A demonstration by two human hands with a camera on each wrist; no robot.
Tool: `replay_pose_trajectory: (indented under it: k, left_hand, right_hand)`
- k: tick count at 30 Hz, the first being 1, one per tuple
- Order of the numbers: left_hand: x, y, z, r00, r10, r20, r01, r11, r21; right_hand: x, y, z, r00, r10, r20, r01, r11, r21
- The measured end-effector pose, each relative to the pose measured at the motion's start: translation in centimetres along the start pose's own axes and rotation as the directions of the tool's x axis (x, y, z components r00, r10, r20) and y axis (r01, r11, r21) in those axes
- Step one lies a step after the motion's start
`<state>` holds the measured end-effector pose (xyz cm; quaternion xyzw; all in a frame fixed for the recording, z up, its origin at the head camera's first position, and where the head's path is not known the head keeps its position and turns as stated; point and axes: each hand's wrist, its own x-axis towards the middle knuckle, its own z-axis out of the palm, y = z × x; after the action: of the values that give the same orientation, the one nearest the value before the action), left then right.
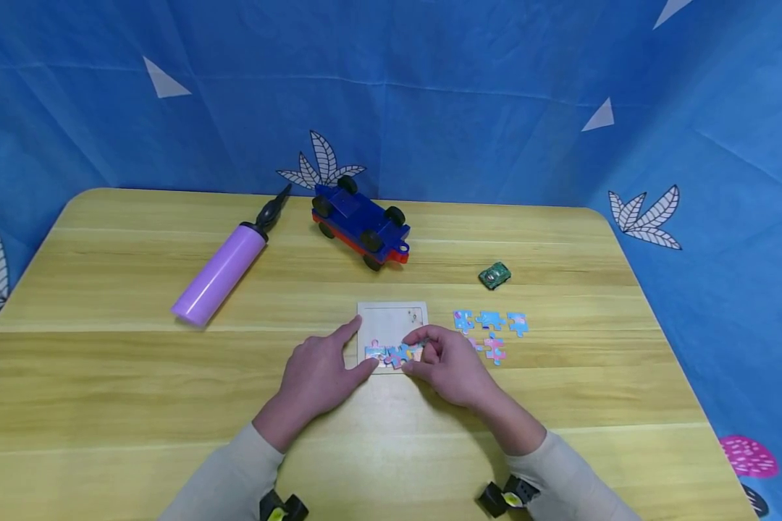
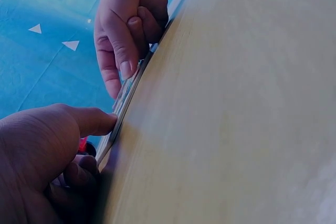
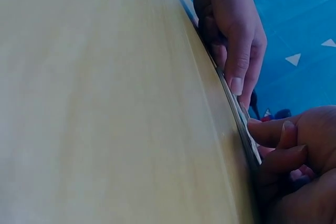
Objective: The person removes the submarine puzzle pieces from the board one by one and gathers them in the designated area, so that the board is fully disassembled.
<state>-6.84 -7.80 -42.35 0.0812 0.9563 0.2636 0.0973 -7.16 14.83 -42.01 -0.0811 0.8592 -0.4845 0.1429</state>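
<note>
A blue cloth (image 1: 430,51) fills the top of the frame. In front of it is a wood table (image 1: 104,405). A purple pump (image 1: 221,275) lies left of the middle, its black tip toward the top. A blue and red truck (image 1: 361,217) sits at the upper middle, tipped so its black wheels show.

Both hands are at the middle of the frame. The left hand (image 1: 319,373) has its thumb and pointing finger spread wide. The finger touches the left edge of the board (image 1: 384,322) and the thumb is at the low edge, so it looks like it keeps the board from sliding. The right hand (image 1: 452,365) is almost closed. Its thumb and pointing finger pinch a piece (image 1: 396,356) low on the board. The board is flat on the table.

A tiny green car (image 1: 494,276) is to the right, above the loose bits (image 1: 491,320). I see five of those, one partly behind the right hand.

The step now seems to be fitting the piece into the bottom row. I think the next move needs a small turn to line up its bumps, then a soft push down.
</note>
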Motion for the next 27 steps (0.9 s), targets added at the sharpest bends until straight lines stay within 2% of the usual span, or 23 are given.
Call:
replay_pose_trajectory:
  k: [8,21,27]
  left_hand:
    - [-0.1,-0.1,0.1,1.0,0.015,-0.012,-0.015,1.0,0.0]
    - [0.0,-0.1,0.1,1.0,-0.004,-0.003,0.004,1.0,-0.008]
    - [0.0,-0.1,0.1,1.0,0.0,-0.003,0.0,1.0,-0.012]
  right_hand:
    - [-1.2,0.2,-0.2,1.0,-0.003,-0.006,0.003,0.999,0.05]
    - [-3.5,1.4,-1.2,1.0,-0.012,-0.012,0.013,0.997,0.073]
    - [-4.5,1.7,-2.1,0.998,-0.026,-0.051,0.031,0.993,0.111]
